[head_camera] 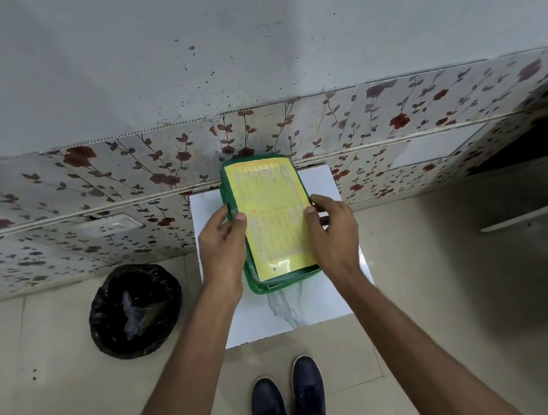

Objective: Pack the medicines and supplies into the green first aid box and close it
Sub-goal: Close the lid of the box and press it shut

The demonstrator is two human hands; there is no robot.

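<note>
The green first aid box [257, 285] stands on a small white marble-patterned table [314, 311] against the wall. Its green lid [272, 217], with a yellow printed sheet stuck on the face I see, is tilted over the box, its far edge raised toward the wall. My left hand [222, 243] grips the lid's left edge, thumb on the yellow sheet. My right hand [332, 231] holds the lid's right edge the same way. The lid hides the inside of the box, and no medicines or supplies show.
A round bin lined with a black bag [136, 309] stands on the floor left of the table. The floral-tiled wall [95, 192] rises right behind the table. My dark shoes [288, 402] stand on beige floor tiles below it.
</note>
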